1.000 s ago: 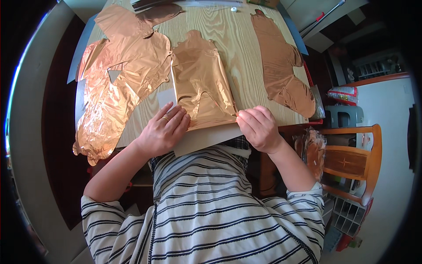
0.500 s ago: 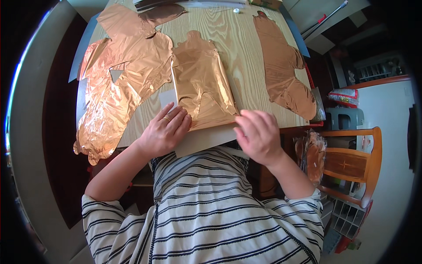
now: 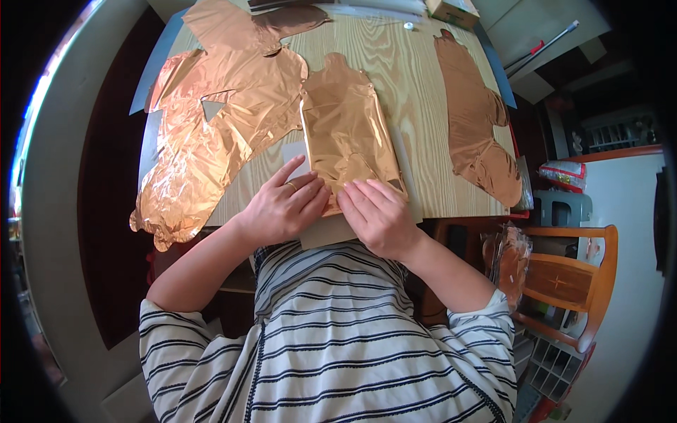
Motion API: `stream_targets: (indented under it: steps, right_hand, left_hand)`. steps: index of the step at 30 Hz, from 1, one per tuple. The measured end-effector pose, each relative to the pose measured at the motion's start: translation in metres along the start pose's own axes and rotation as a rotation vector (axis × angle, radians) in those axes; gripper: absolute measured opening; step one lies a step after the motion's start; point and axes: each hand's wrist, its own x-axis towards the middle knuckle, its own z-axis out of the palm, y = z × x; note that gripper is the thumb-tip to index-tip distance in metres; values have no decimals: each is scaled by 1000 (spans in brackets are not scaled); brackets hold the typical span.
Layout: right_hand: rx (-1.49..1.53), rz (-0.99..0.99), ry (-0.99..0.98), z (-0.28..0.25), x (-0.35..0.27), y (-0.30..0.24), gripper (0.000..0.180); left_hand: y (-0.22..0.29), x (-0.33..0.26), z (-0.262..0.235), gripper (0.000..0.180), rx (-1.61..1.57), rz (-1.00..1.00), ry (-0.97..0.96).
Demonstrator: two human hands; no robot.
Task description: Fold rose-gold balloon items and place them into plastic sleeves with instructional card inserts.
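Note:
A copper-coloured foil balloon (image 3: 345, 120), folded to a roughly rectangular shape, lies before me on a grey card (image 3: 328, 232). Card shows below its near edge and along its sides. My left hand (image 3: 288, 203), a ring on one finger, grips that near edge at its left part; the index finger sticks out over the card. Close beside it, my right hand (image 3: 377, 215) has its fingers pressed together on the same edge, thumb hidden. Left of the folded one spreads a large, flat, crinkled foil balloon (image 3: 240, 127) with a small gap in it.
Another flat copper foil balloon (image 3: 469, 120) lies along the right side of the wood-grain table (image 3: 416, 92). A cardboard box (image 3: 453, 12) and a small white round thing (image 3: 408, 26) are at the back. Bagged copper foil (image 3: 511, 257) hangs by a wooden chair (image 3: 564, 278) at the right.
My right hand has come left and down onto the balloon's near edge, beside my left hand. The whole view has shifted slightly, so the table appears further right.

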Motion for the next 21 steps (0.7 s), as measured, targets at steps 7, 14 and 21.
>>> stream_targets:
  steps: [7, 14, 21]
  right_hand:
    - [2, -8, -14, -6, 1, 2, 33]
    - [-42, -88, -10, -5, 7, 7, 32]
    - [-10, -119, -39, 0, 10, 12, 32]
  left_hand:
    - [-34, 12, -8, 26, -11, 60, 20]
    - [-54, 17, -4, 26, 7, 179, -18]
    - [-59, 18, -10, 24, 20, 20, -45]
